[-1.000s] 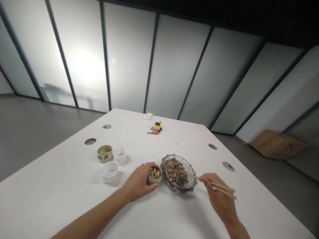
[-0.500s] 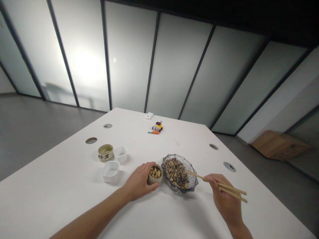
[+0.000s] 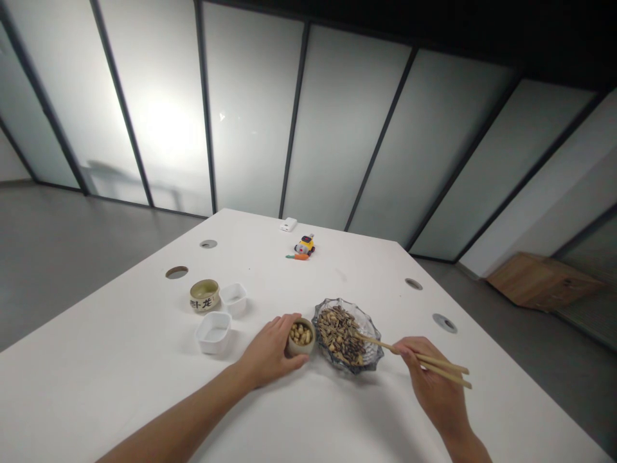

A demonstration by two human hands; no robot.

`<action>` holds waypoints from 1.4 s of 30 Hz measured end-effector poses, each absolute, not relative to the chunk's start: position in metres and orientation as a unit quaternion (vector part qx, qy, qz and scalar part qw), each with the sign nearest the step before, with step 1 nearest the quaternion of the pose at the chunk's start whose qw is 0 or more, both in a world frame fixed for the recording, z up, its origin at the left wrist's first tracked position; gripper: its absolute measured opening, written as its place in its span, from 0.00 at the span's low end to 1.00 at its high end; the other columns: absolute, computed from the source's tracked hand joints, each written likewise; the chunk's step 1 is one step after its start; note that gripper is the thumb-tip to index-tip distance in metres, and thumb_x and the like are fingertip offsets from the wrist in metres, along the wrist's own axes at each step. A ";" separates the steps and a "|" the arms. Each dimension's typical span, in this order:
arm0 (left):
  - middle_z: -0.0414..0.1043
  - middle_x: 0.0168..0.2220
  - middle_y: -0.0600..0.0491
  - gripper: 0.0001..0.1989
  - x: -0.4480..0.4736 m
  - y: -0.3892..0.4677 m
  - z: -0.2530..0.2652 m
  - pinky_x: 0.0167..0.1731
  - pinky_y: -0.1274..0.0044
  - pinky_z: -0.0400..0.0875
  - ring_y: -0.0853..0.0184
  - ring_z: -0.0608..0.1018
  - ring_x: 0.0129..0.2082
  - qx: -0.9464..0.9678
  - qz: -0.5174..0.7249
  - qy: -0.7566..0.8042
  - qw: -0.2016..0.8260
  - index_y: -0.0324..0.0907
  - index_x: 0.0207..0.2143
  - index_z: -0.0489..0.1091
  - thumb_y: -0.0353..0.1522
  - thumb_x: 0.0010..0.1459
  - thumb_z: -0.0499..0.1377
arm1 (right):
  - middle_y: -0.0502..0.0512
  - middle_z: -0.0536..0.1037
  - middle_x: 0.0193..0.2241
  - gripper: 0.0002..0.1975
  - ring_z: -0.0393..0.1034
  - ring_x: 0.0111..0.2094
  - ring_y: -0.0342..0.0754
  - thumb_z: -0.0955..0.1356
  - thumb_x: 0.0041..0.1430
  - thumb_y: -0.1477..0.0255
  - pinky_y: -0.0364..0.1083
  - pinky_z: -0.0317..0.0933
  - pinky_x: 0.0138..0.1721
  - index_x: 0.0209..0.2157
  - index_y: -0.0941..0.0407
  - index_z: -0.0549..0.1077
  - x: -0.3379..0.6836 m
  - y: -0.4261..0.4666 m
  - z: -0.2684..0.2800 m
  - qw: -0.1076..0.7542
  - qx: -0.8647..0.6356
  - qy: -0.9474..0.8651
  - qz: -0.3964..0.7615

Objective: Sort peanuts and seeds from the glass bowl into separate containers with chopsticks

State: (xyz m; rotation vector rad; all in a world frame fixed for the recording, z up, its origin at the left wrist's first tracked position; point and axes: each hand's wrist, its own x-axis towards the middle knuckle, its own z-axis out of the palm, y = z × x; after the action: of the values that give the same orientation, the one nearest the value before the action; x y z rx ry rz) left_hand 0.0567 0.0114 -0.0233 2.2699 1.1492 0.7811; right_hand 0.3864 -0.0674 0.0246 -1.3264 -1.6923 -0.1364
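White surface before me: the left hand stays curled round a cup of nuts; just beside it, seeds lie in a glass bowl, where chopsticks pinched in the right hand have edged leftward, seemingly still probing.

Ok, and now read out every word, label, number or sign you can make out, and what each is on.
"龙", on the green-lined bowl; the character left of it curves partly out of view.
Too small to read: any marks on the white box and toy car.
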 end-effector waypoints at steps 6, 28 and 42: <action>0.72 0.60 0.45 0.37 0.056 0.012 -0.026 0.62 0.59 0.68 0.50 0.75 0.59 0.829 0.290 0.417 0.236 0.48 0.65 0.60 0.39 0.56 0.69 | 0.54 0.81 0.29 0.17 0.78 0.31 0.48 0.67 0.71 0.60 0.44 0.72 0.32 0.30 0.52 0.79 0.386 -0.068 0.026 0.460 -0.538 -0.705 -0.045; 0.72 0.61 0.44 0.37 0.056 0.013 -0.028 0.62 0.58 0.68 0.49 0.75 0.60 0.828 0.290 0.419 0.236 0.48 0.65 0.60 0.39 0.56 0.70 | 0.55 0.81 0.29 0.18 0.79 0.31 0.50 0.66 0.71 0.59 0.45 0.73 0.33 0.30 0.52 0.78 0.389 -0.070 0.026 0.452 -0.546 -0.704 -0.047; 0.72 0.61 0.45 0.37 0.056 0.013 -0.027 0.62 0.59 0.68 0.50 0.75 0.59 0.829 0.291 0.416 0.234 0.48 0.65 0.60 0.38 0.56 0.70 | 0.54 0.81 0.27 0.18 0.78 0.28 0.49 0.67 0.70 0.58 0.44 0.72 0.30 0.28 0.52 0.78 0.384 -0.072 0.036 0.460 -0.535 -0.708 -0.040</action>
State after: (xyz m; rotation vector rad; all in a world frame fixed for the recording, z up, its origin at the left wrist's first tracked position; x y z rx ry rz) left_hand 0.0557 0.0129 -0.0272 2.2763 1.1415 0.7980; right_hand 0.3841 -0.0721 0.0363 -1.3181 -1.7419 -0.0992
